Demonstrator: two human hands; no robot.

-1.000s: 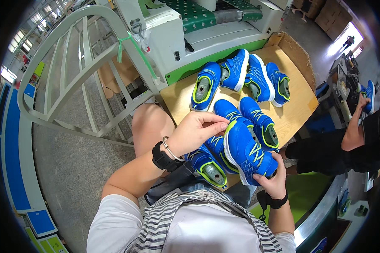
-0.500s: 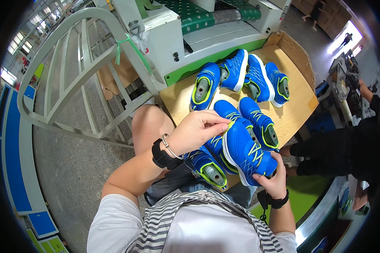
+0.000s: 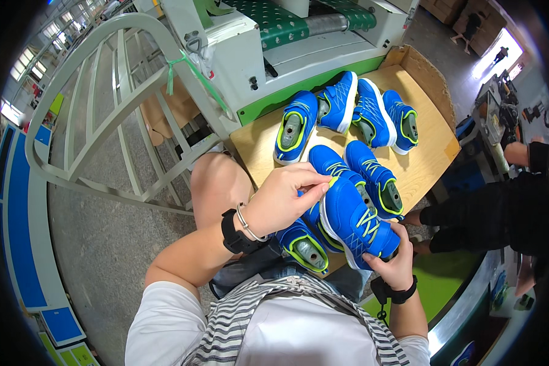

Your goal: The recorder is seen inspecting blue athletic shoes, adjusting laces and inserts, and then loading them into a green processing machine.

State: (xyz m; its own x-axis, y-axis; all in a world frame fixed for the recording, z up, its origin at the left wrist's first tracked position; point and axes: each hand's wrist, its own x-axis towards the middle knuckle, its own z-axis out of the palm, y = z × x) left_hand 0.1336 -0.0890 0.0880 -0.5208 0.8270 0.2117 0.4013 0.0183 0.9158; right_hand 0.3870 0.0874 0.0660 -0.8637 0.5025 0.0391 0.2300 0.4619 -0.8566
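A blue sneaker with lime-green laces (image 3: 354, 222) sits in front of my chest. My right hand (image 3: 391, 261) grips it from below at the toe end. My left hand (image 3: 287, 196) pinches the lime-green tab at its heel with thumb and fingers. A watch and a bracelet are on my left wrist. Another blue shoe with a grey last inside (image 3: 304, 244) lies on my lap under the left hand. Two more blue shoes (image 3: 372, 174) lie just beyond the held one.
A wooden tray table (image 3: 427, 165) holds several blue shoes (image 3: 354, 113) at its far side. Behind it stands a white and green machine with a green belt (image 3: 274, 24). A white metal railing (image 3: 104, 110) is at left. Another person in black (image 3: 500, 213) sits at right.
Both hands keep their hold on the sneaker almost unmoved. The person at right has shifted their arm.
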